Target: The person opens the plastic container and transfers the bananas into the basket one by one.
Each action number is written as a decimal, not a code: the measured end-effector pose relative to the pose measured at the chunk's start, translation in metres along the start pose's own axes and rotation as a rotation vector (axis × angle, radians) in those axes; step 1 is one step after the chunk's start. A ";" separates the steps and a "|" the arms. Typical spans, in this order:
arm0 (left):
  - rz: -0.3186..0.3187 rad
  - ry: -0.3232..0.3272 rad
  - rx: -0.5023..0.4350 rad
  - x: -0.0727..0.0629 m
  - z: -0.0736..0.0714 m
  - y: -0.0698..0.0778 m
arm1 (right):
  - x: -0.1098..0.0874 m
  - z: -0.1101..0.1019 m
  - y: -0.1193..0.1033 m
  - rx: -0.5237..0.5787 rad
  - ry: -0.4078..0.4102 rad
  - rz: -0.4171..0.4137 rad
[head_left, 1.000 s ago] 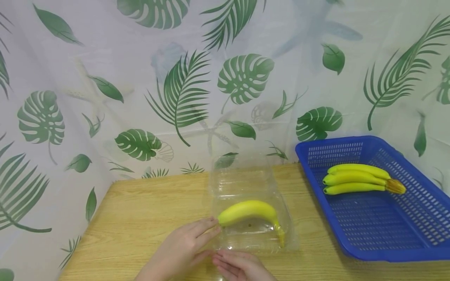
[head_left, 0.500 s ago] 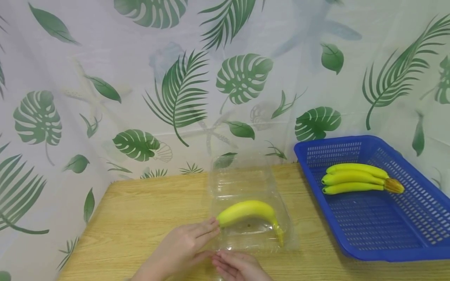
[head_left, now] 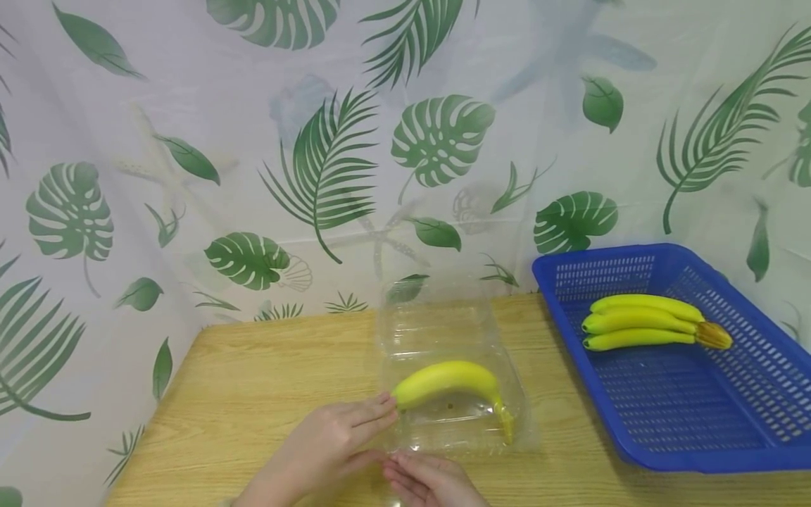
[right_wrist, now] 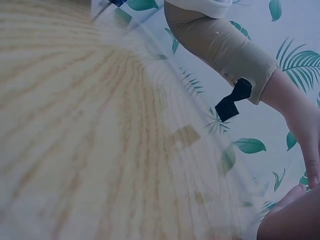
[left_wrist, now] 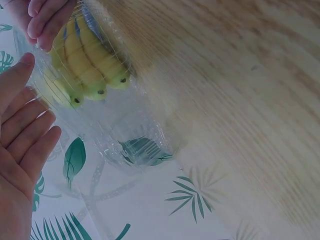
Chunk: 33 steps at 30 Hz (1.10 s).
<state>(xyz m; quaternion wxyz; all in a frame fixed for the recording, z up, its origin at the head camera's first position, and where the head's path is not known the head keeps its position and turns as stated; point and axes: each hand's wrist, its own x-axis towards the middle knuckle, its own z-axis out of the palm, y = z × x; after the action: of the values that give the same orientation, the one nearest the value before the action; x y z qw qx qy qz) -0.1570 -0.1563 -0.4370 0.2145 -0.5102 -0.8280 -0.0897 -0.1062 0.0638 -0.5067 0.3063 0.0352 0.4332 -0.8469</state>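
Note:
A single yellow banana (head_left: 446, 379) lies curved inside a clear plastic clamshell box (head_left: 437, 329), whose lid is tipped back toward the wall. My left hand (head_left: 338, 436) stretches its fingers to the box's left side, fingertips right by the banana's blunt end. At the front left corner of the box is my right hand (head_left: 434, 479), thumb against loosely bent fingers and close to the left thumb. In the left wrist view the left hand (left_wrist: 25, 140) shows straight, relaxed fingers. Only part of the right hand (right_wrist: 292, 220) shows in the right wrist view.
A blue perforated basket (head_left: 589, 394) stands at the right with a bunch of bananas (head_left: 646, 322) in it. The wooden table (head_left: 253, 380) meets a leaf-printed sheet (head_left: 443, 232) at the back. A beige sleeve (right_wrist: 230, 55) covers the left forearm.

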 end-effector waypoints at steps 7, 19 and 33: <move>0.010 0.001 0.008 0.000 0.001 -0.001 | 0.000 0.001 0.001 -0.002 0.015 0.000; 0.026 -0.009 0.011 0.001 0.000 0.000 | -0.002 0.007 -0.001 -0.005 0.060 0.001; 0.018 0.026 0.004 0.003 0.002 0.001 | -0.001 0.010 0.001 -0.033 0.115 -0.012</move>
<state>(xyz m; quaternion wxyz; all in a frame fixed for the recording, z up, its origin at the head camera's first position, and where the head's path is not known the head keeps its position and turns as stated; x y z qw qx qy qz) -0.1584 -0.1524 -0.4375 0.2270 -0.5159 -0.8208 -0.0929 -0.1025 0.0563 -0.5003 0.2763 0.0760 0.4641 -0.8381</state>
